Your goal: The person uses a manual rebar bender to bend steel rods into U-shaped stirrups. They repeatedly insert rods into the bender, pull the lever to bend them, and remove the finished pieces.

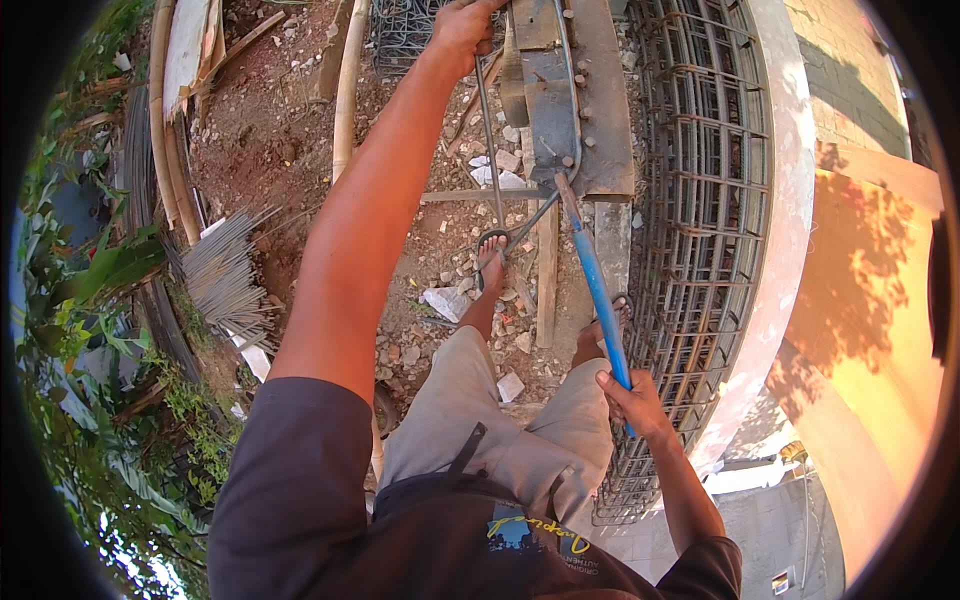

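Observation:
My left hand [465,30], at the top of the view, is closed around a thin steel rod [487,135] that runs down towards my foot. My right hand [637,405] grips the lower end of a blue bar-bending lever [600,285]. The lever's bare steel tip meets a steel reinforcing bar [574,90] at the near end of a wooden bending bench [609,135]. Several metal pegs [589,142] stand up from the bench. The bar lies along them, curves around the nearest one and slants down to the left. Whether the rod and bar are one piece, I cannot tell.
Rebar cages [712,165] lie to the right, beside a low pale wall [787,150]. Cut rods [229,277] are heaped at the left, near bamboo poles [349,90]. Wire mesh or bent stirrups [401,37] lie at the top. Broken rubble [448,302] and a timber [548,277] are by my feet.

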Motion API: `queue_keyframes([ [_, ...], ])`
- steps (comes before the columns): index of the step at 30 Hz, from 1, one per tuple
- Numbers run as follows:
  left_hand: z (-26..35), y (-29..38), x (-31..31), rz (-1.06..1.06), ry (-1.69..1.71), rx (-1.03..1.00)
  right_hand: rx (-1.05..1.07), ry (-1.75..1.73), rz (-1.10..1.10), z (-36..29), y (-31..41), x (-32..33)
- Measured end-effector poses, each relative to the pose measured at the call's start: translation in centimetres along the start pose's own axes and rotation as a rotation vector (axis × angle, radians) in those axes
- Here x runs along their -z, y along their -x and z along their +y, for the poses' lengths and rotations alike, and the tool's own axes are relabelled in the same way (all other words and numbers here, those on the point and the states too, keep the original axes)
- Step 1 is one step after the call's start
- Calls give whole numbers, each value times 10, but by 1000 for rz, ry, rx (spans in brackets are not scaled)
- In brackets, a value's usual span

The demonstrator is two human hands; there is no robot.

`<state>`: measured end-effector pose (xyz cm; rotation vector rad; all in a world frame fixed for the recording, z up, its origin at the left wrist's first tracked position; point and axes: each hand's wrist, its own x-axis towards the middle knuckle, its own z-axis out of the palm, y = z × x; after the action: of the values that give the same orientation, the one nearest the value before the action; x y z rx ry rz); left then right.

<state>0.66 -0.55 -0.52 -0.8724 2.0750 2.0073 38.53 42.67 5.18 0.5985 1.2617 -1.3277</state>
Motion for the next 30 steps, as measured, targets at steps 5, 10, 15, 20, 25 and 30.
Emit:
queue_keyframes([
  [5,-2,-1,2,-31,45,-11,-19,1,-12,14,-17,-8],
  [10,-1,1,-8,-65,63,-1,0,-173,-60,48,-43,-44],
  [15,-9,-11,5,-120,91,7,140,-396,-65,66,-90,-132],
  [20,2,-4,-5,-120,41,47,293,-719,35,82,-166,-283],
  [25,2,-10,6,-153,100,54,226,-709,50,50,-143,-259],
  [30,17,7,1,-153,101,56,244,-496,248,62,-123,-240],
])
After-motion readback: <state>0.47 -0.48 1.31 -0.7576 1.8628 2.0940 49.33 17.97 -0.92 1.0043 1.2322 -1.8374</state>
